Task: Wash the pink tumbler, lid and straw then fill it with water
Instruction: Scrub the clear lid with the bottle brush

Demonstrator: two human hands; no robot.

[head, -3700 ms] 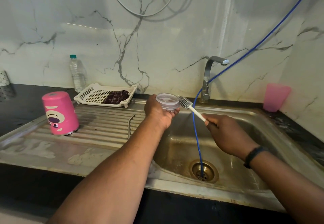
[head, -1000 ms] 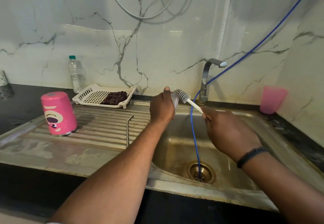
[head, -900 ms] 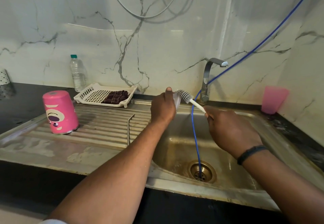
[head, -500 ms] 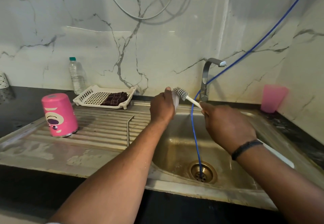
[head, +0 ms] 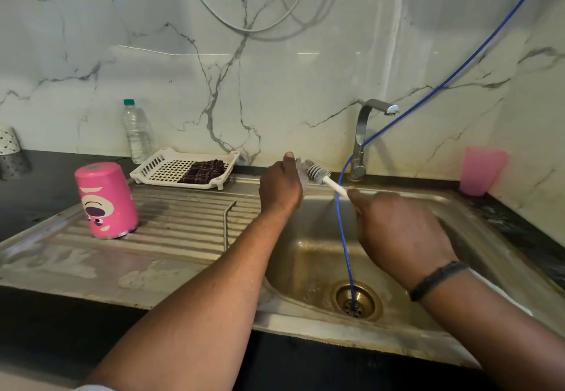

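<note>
The pink tumbler stands upside down on the steel drainboard at the left. A bent metal straw lies on the drainboard ridges to its right. My left hand grips the clear lid edge-on above the sink's back left corner; most of the lid is hidden behind my fingers. My right hand holds the white handle of a bottle brush, whose grey bristle head touches the lid's face.
The steel sink has a brass drain with a blue hose running into it from the upper right. The tap stands behind. A white basket with a dark cloth, a water bottle and a pink cup line the back.
The lid has turned from facing up to edge-on in my left hand. The brush head stays against it, shifting slightly back and forth. Tumbler and straw have not moved.
</note>
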